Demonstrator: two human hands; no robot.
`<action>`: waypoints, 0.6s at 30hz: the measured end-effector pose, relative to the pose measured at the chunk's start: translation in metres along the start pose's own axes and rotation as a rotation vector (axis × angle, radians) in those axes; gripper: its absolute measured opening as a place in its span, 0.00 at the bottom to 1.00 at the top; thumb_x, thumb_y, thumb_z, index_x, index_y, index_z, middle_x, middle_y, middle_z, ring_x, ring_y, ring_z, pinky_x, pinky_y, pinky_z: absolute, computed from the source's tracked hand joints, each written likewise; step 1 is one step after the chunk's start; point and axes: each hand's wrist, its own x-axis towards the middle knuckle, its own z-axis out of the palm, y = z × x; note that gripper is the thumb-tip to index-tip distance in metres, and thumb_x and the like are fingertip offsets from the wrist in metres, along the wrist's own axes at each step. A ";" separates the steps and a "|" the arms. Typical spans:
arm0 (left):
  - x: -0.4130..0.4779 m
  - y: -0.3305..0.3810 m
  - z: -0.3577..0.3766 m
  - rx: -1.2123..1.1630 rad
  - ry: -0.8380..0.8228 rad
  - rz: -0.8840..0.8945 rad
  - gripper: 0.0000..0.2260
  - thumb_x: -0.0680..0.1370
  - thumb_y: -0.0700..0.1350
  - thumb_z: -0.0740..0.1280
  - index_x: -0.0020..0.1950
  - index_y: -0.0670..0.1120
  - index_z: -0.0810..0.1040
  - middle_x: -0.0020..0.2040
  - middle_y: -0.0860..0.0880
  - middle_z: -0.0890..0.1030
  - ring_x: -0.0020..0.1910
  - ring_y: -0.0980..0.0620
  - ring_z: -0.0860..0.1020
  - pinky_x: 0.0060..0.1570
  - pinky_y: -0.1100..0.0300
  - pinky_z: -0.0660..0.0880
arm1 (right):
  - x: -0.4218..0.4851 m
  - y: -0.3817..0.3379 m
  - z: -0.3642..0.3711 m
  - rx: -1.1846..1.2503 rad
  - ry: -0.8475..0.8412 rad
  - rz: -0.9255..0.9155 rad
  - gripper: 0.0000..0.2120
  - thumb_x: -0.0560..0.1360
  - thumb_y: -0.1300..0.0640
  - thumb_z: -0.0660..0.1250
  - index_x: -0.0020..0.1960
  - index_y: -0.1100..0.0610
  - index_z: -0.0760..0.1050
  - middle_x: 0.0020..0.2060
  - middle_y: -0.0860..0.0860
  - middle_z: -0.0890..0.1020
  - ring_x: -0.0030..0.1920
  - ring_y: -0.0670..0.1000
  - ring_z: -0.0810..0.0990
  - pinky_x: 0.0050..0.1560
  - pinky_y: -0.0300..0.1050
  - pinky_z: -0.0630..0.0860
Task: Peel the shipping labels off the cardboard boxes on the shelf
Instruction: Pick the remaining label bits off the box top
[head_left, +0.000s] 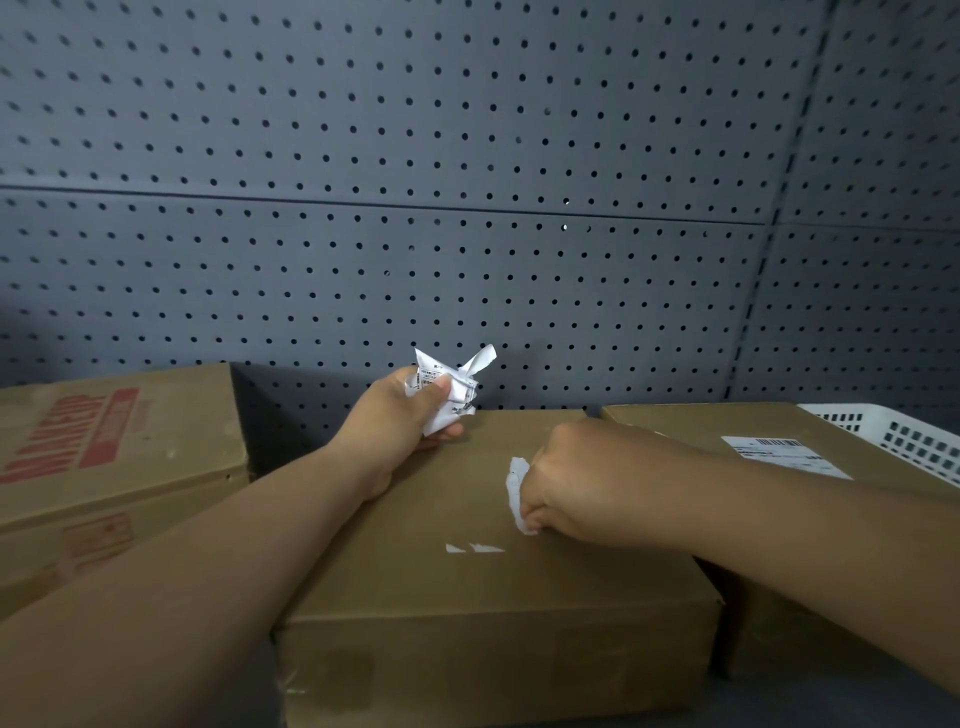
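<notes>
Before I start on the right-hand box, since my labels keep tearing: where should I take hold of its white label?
Take the label at its left corner, coming from the left, probably. It lies flat on the right box with no lifted edge showing, so a nail must start a corner; the white basket crowds its right side.

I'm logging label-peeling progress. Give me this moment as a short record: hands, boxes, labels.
left hand: grips crumpled label
right hand: pinches label remnant on middle box
middle box: two small white scraps on its top
right box: shipping label intact
left box: red print, no label seen
basket: white, far right
</notes>
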 end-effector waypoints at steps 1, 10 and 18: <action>0.000 0.000 0.000 0.004 -0.001 -0.001 0.06 0.82 0.46 0.60 0.51 0.48 0.76 0.45 0.48 0.83 0.38 0.53 0.82 0.46 0.60 0.80 | 0.000 0.000 0.001 -0.014 0.008 0.001 0.14 0.80 0.59 0.56 0.54 0.55 0.80 0.54 0.47 0.81 0.43 0.44 0.71 0.30 0.30 0.58; 0.002 0.002 -0.001 0.006 0.013 -0.022 0.08 0.82 0.46 0.60 0.55 0.45 0.76 0.45 0.48 0.83 0.39 0.52 0.82 0.44 0.61 0.80 | -0.002 0.009 -0.007 0.162 0.004 0.060 0.10 0.76 0.51 0.64 0.52 0.50 0.83 0.47 0.42 0.84 0.48 0.41 0.79 0.46 0.34 0.71; 0.001 0.001 -0.001 -0.013 0.007 -0.020 0.06 0.82 0.46 0.61 0.52 0.47 0.76 0.44 0.48 0.83 0.38 0.53 0.82 0.47 0.59 0.80 | 0.003 0.004 -0.007 0.017 -0.036 0.020 0.12 0.78 0.54 0.61 0.48 0.55 0.83 0.47 0.42 0.83 0.32 0.41 0.72 0.32 0.31 0.63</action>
